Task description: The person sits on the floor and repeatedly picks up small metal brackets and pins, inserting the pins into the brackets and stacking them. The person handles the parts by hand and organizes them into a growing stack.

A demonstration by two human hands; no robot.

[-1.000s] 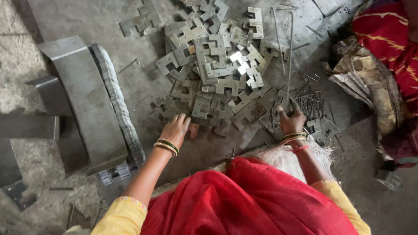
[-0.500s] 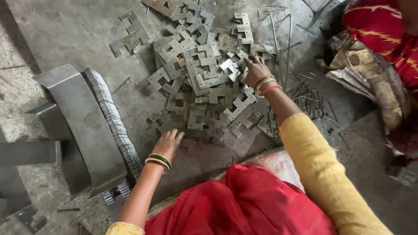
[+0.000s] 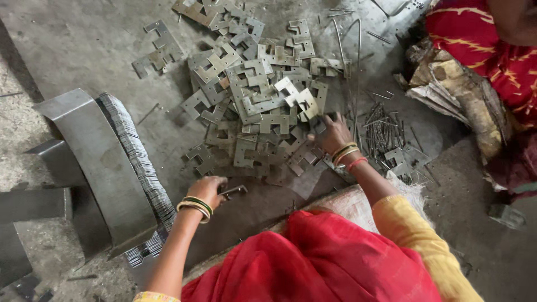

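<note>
A heap of flat, notched metal plates (image 3: 257, 106) lies on the grey floor in front of me. My left hand (image 3: 208, 189), with bangles on the wrist, is closed on one small dark plate (image 3: 235, 191) at the near edge of the heap. Farther right, my right hand (image 3: 334, 133) rests with fingers spread on the heap's right side, just below a bright plate (image 3: 299, 99). Nothing is visibly lifted in it. My red garment (image 3: 319, 263) fills the bottom of the view.
A neat row of stacked plates (image 3: 137, 162) leans against a bent grey steel sheet (image 3: 89, 151) at the left. Thin metal pins (image 3: 383, 131) and long rods (image 3: 344, 50) lie right of the heap. Crumpled sacking (image 3: 458, 89) and another person in red cloth (image 3: 492, 50) are at the upper right.
My right hand reached up into the heap, then drew back toward me to its right edge. My left hand slid slightly nearer and now grips a small plate.
</note>
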